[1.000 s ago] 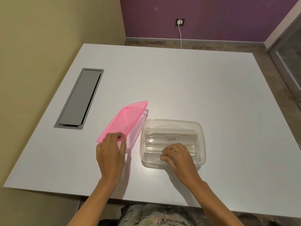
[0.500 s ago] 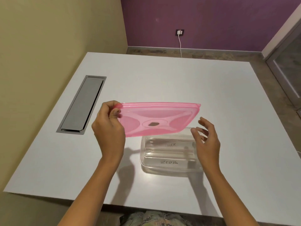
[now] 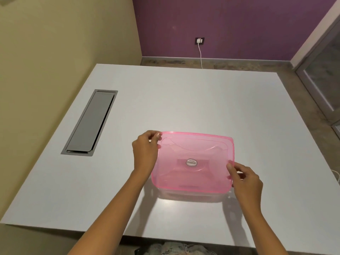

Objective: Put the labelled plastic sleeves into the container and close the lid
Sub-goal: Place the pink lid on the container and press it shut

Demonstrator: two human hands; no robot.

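Pink lid (image 3: 193, 162), one, pinched by left hand (image 3: 145, 153) and right hand (image 3: 244, 181) above one container (image 3: 193, 196).

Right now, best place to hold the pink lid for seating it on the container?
Probably the thin rim at opposite corners, from the sides. The pink lid is a flat, flexible sheet lying level over the clear container. The left hand pinches the far-left corner and the right hand the near-right edge, leaving the centre free.
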